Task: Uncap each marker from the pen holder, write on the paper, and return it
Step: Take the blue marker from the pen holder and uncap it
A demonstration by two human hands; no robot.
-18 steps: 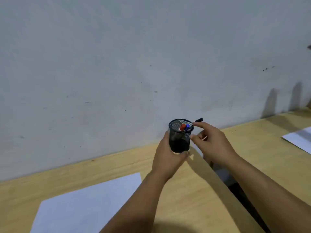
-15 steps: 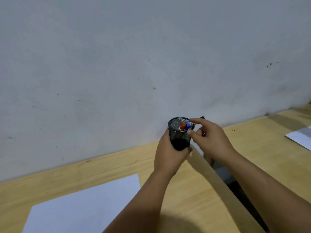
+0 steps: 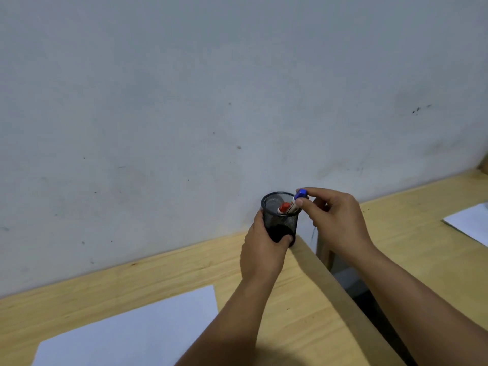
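A pale grey wall (image 3: 237,88), scuffed and speckled with small dark marks, is filling the upper part of the view. Below it a light wooden worktop (image 3: 163,276) is running along the wall, and a second worktop (image 3: 422,233) of the same wood is standing to the right, with a dark gap between the two. Two white sheets are showing: one paper (image 3: 132,331) is lying on the near-left worktop, and a corner of a second sheet (image 3: 470,225) is lying on the right one. No writing is showing on either.

A black mesh pen holder (image 3: 281,220) is sitting at the far right corner of the near worktop, close to the wall. The left hand (image 3: 264,249) is wrapping around its lower half, its grip closed on the holder. Two markers are showing in it. The red marker (image 3: 284,207) is resting inside, only its red cap visible. The blue marker (image 3: 298,198) is sticking up past the rim, tilted to the right, with a blue cap and a white barrel bearing a small label too blurred to read. The right hand (image 3: 335,220) is pinching the blue marker by its cap between thumb and forefinger, its grip closed on it.
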